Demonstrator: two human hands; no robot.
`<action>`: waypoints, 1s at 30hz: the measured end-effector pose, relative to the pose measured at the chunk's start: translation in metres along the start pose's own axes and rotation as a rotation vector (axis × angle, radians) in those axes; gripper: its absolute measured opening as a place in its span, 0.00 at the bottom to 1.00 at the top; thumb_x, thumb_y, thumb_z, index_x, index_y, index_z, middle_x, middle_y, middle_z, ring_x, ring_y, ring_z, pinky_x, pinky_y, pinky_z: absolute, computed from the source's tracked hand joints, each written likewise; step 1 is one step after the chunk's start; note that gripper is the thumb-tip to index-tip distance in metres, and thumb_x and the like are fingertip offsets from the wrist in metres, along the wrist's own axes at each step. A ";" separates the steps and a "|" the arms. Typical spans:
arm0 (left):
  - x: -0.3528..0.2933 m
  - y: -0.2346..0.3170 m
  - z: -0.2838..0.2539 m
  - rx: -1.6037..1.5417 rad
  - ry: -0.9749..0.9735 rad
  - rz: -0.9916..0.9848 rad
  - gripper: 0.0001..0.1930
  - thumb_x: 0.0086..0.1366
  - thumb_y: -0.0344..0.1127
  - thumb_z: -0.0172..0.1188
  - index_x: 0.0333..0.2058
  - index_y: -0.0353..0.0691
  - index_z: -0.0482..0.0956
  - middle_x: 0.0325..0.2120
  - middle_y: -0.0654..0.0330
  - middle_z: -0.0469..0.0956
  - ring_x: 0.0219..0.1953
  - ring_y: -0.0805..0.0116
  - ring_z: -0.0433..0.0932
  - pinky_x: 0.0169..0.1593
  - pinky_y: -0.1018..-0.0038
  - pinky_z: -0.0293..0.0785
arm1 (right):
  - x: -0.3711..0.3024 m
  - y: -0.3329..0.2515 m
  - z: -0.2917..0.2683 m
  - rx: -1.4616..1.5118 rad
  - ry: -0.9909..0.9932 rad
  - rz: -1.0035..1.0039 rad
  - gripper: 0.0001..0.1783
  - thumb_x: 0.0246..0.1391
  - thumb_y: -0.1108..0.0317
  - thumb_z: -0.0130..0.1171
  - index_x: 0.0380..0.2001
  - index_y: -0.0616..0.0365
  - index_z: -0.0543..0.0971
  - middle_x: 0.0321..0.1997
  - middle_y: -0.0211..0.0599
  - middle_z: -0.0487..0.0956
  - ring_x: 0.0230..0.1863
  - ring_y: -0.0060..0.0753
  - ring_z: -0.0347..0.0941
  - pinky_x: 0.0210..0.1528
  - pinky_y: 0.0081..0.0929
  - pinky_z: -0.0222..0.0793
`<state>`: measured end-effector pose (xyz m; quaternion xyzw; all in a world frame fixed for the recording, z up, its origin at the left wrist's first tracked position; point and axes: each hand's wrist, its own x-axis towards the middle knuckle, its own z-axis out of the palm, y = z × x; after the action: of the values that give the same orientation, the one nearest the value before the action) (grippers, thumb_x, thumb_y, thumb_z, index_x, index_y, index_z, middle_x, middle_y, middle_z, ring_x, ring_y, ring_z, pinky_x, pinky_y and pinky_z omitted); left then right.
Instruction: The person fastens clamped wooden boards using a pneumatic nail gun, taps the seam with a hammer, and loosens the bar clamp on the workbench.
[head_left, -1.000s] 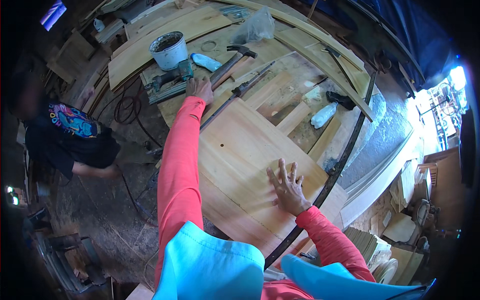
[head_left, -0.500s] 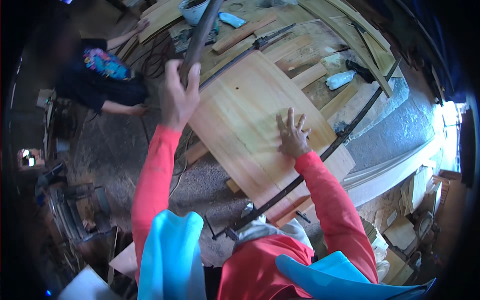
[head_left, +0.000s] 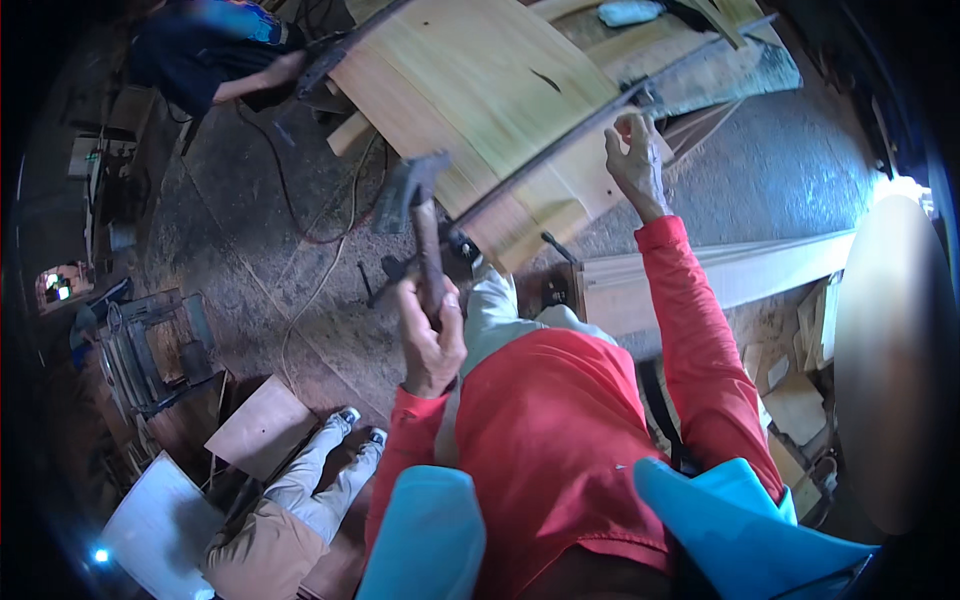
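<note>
My left hand (head_left: 430,345) is wrapped round the wooden handle of a hammer (head_left: 428,215), its dark metal head pointing up and away from me. Just beyond the hammer lies a wide panel of pale boards (head_left: 490,90). A dark bar clamp (head_left: 555,148) runs across the panel's near part, its screw end close to my legs. My right hand (head_left: 638,165) is raised by the panel's right edge, near the clamp's sliding jaw (head_left: 640,95). Its fingers are loosely bent and apart, with nothing visible in them.
A co-worker in dark clothes (head_left: 215,55) reaches toward the panel's far left corner. Another person in light trousers (head_left: 325,470) is behind me at lower left. Cords (head_left: 345,240) trail over the floor at left. A long pale board stack (head_left: 720,285) stands at right.
The view has tilted down toward my body. My left hand has brought the hammer down nearer me, and my right hand has lifted off the panel. A person has come into view at lower left.
</note>
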<state>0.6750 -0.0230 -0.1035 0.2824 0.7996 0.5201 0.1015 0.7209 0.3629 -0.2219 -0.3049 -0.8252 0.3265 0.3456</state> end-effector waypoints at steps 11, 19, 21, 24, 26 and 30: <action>-0.054 -0.031 0.078 0.149 -0.135 -0.094 0.25 0.79 0.31 0.53 0.70 0.29 0.63 0.56 0.37 0.78 0.52 0.40 0.84 0.53 0.54 0.80 | -0.108 0.041 -0.043 -0.451 -0.381 -0.258 0.32 0.52 0.75 0.67 0.62 0.51 0.77 0.76 0.49 0.70 0.78 0.63 0.62 0.77 0.52 0.62; -0.050 -0.054 0.113 0.208 -0.102 0.100 0.34 0.77 0.24 0.50 0.78 0.37 0.54 0.67 0.33 0.70 0.64 0.33 0.76 0.61 0.53 0.78 | -0.174 0.054 -0.026 1.260 -0.235 1.090 0.25 0.69 0.55 0.68 0.54 0.66 0.76 0.49 0.47 0.81 0.47 0.45 0.85 0.54 0.44 0.85; -0.050 -0.053 0.118 0.189 -0.102 0.064 0.34 0.77 0.24 0.50 0.78 0.38 0.54 0.68 0.33 0.70 0.64 0.33 0.76 0.61 0.52 0.78 | -0.174 0.041 -0.011 1.306 -0.245 1.080 0.24 0.69 0.56 0.67 0.54 0.65 0.76 0.49 0.46 0.81 0.47 0.45 0.85 0.54 0.45 0.85; -0.055 -0.050 0.125 0.193 -0.127 0.002 0.34 0.77 0.23 0.50 0.78 0.38 0.54 0.69 0.34 0.69 0.65 0.33 0.75 0.63 0.52 0.77 | -0.175 0.032 0.002 1.357 -0.295 1.064 0.18 0.71 0.60 0.65 0.53 0.62 0.78 0.52 0.46 0.83 0.50 0.44 0.85 0.60 0.48 0.83; -0.058 -0.052 0.129 0.224 -0.135 -0.030 0.34 0.77 0.23 0.49 0.78 0.38 0.54 0.69 0.34 0.68 0.66 0.33 0.74 0.64 0.52 0.76 | -0.172 0.020 0.010 1.251 -0.292 1.096 0.20 0.69 0.59 0.67 0.54 0.61 0.79 0.49 0.41 0.85 0.47 0.41 0.85 0.55 0.46 0.81; -0.059 -0.055 0.137 0.250 -0.110 0.009 0.34 0.76 0.23 0.50 0.78 0.38 0.54 0.72 0.36 0.65 0.70 0.34 0.71 0.67 0.53 0.73 | -0.177 0.025 0.023 1.167 -0.289 1.074 0.16 0.69 0.61 0.67 0.52 0.60 0.81 0.47 0.39 0.86 0.44 0.36 0.86 0.53 0.42 0.82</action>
<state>0.7666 0.0336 -0.2200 0.3245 0.8502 0.4005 0.1068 0.8120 0.2413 -0.3195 -0.3851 -0.2991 0.8625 0.1351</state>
